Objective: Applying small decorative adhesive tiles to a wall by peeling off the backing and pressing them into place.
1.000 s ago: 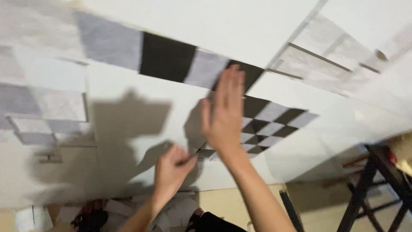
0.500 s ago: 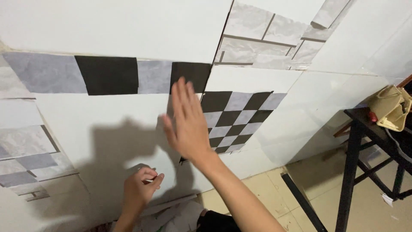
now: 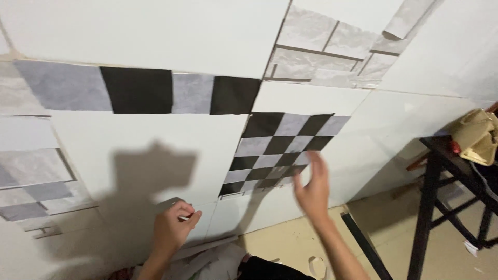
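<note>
Here, the left hand (image 3: 174, 228) is curled closed around a small thin pale object (image 3: 184, 218), whose kind cannot be told, and rests against the white panelled wall (image 3: 145, 140) low down, left of centre. The right hand (image 3: 313, 191) is open with fingers spread and blurred, holds nothing, and sits just off the wall, right of the small black-and-grey chequered sheet (image 3: 282, 150). A row of larger black and grey square sheets (image 3: 137, 91) lies higher on the wall. A black metal stand (image 3: 441, 197) carrying a tan bag (image 3: 474, 136) stands at the far right, on the beige tiled floor (image 3: 394, 233).
</note>
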